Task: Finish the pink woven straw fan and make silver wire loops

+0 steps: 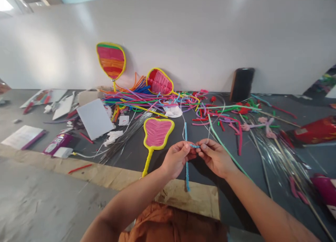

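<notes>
Between my two hands, above the dark table, is a short twisted piece of blue pipe cleaner. My left hand pinches its left end with thumb and forefinger. The right end is pinched by my right hand. Beneath them a straight blue pipe cleaner lies lengthwise, its near end over the brown cardboard. Left of my left hand rests a pink fan-shaped piece with a yellow edge and handle. A thin pale wire loops up near my hands.
Coloured pipe cleaners are heaped along the back. Two more fan-shaped pieces, one striped and one red-pink, lean on the wall. A phone stands back right. Loose wires and a red object lie right; a purple glue-gun-like tool left.
</notes>
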